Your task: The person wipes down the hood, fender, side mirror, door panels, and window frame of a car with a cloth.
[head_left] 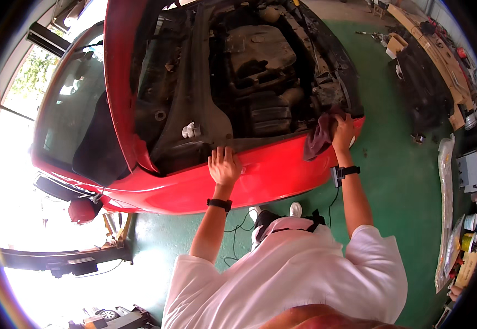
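Note:
A red car [189, 189] stands in front of me with its hood raised, so the dusty engine bay shows. My left hand [224, 165] lies on the top edge of the red fender, its fingers stretched over the rim and holding nothing. Farther right, near the car's front corner, my right hand [343, 133] is closed on a dark maroon cloth [319, 137] that hangs over the fender's edge. Beyond my left hand, a crumpled white piece [190, 130] rests on the black trim. An engine cover [260, 46] sits in the middle of the bay.
A black bumper-like part [422, 82] and long cardboard [433, 46] lie on the green floor at the right. A plastic-wrapped strip [445, 208] stretches beside crowded shelving. A lift arm [106, 253] reaches under the car at the left. Thin cables [235, 236] trail near my feet.

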Action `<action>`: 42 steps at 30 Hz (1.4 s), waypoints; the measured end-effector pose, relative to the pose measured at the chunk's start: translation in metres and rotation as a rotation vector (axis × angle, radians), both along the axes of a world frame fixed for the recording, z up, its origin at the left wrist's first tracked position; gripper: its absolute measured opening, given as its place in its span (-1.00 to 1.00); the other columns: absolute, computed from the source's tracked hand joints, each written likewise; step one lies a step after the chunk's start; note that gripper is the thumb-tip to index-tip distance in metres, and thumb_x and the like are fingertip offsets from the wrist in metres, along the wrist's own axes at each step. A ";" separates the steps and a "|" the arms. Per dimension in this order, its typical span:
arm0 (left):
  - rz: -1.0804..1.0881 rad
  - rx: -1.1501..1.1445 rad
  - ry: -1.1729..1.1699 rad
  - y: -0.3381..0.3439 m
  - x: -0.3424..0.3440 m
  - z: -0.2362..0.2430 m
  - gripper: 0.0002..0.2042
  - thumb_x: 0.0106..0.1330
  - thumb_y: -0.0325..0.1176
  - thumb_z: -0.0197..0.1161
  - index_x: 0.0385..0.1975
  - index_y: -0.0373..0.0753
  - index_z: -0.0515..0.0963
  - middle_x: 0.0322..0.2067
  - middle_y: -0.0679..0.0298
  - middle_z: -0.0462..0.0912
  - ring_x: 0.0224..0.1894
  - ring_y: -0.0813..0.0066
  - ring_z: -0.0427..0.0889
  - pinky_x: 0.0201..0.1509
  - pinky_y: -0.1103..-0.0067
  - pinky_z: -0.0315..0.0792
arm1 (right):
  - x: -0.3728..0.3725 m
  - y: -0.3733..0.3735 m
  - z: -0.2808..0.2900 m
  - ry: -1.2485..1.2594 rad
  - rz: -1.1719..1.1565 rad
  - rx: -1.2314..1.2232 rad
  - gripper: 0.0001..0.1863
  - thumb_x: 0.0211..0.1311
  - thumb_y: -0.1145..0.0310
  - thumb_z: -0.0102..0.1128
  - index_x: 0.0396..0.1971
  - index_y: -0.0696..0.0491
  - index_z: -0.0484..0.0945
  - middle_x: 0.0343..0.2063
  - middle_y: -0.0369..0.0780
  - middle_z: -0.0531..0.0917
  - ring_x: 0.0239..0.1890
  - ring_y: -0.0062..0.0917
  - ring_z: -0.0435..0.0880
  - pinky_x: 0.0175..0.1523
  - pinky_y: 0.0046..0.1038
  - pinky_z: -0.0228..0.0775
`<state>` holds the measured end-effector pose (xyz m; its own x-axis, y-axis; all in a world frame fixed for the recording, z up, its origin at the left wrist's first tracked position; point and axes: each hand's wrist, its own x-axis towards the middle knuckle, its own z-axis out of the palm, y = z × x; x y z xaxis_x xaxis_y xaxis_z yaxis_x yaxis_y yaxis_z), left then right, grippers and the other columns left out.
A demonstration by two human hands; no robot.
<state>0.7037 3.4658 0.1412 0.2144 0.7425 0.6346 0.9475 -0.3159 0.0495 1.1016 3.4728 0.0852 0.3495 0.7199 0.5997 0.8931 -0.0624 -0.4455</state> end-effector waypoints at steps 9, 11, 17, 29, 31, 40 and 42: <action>-0.006 -0.031 -0.004 -0.003 0.003 0.013 -0.97 0.16 -0.37 0.15 -0.47 -0.12 0.48 -0.41 0.21 0.50 -0.32 0.13 0.53 -0.28 0.24 0.36 | -0.085 -0.029 0.029 0.363 0.182 -0.067 -0.62 0.30 0.07 0.19 0.01 -0.04 0.57 0.15 0.07 0.44 0.27 0.11 0.36 0.41 0.34 -0.12; -0.003 -0.027 -0.017 -0.004 0.001 0.011 -0.97 0.16 -0.37 0.15 -0.47 -0.12 0.48 -0.42 0.21 0.50 -0.32 0.13 0.53 -0.27 0.25 0.37 | -0.116 -0.031 0.051 0.329 0.204 -0.111 -0.59 0.25 0.04 0.25 -0.01 -0.03 0.57 0.15 0.09 0.43 0.27 0.12 0.36 0.41 0.35 -0.12; -0.024 -0.026 -0.020 -0.001 0.004 0.014 -0.98 0.15 -0.37 0.15 -0.47 -0.11 0.48 -0.42 0.22 0.50 -0.31 0.13 0.55 -0.26 0.25 0.39 | -0.191 -0.043 0.054 0.164 0.413 0.049 -0.42 0.08 0.16 0.44 0.10 -0.04 0.46 0.15 0.09 0.42 0.22 0.08 0.38 0.42 0.19 0.04; -0.038 0.000 -0.029 -0.002 -0.001 0.009 -0.97 0.10 -0.39 0.17 -0.47 -0.10 0.51 -0.41 0.23 0.51 -0.32 0.16 0.55 -0.26 0.27 0.40 | -0.008 -0.045 -0.031 0.286 0.217 0.050 -0.56 0.41 0.20 0.19 0.17 0.08 0.45 0.14 0.12 0.45 0.20 0.11 0.44 0.25 -0.06 0.34; -0.035 -0.001 -0.022 -0.002 -0.003 0.010 -0.97 0.10 -0.40 0.17 -0.47 -0.10 0.51 -0.41 0.23 0.51 -0.33 0.16 0.54 -0.27 0.27 0.40 | 0.031 -0.042 -0.039 0.287 0.180 0.029 -0.55 0.47 0.17 0.13 0.21 0.12 0.41 0.15 0.10 0.45 0.22 0.07 0.44 0.27 -0.08 0.34; -0.017 -0.012 0.005 -0.005 0.006 0.009 -0.97 0.17 -0.40 0.13 -0.46 -0.12 0.51 -0.40 0.22 0.53 -0.31 0.13 0.55 -0.25 0.23 0.41 | 0.084 -0.035 -0.049 0.559 -0.065 0.006 -0.42 0.52 0.14 0.05 0.35 0.18 0.26 0.25 0.12 0.45 0.26 0.04 0.46 0.30 -0.12 0.33; -0.011 0.010 0.011 -0.003 0.003 0.006 -0.98 0.15 -0.37 0.16 -0.47 -0.11 0.50 -0.40 0.24 0.52 -0.31 0.15 0.54 -0.26 0.25 0.40 | 0.062 -0.032 -0.045 0.507 -0.092 0.072 -0.44 0.51 0.17 0.06 0.34 0.18 0.26 0.22 0.13 0.47 0.23 0.04 0.49 0.27 -0.12 0.35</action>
<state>0.7065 3.4624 0.1472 0.2296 0.7336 0.6396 0.9445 -0.3266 0.0356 1.1639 3.4405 0.0399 0.6688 0.6357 0.3854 0.5564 -0.0843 -0.8266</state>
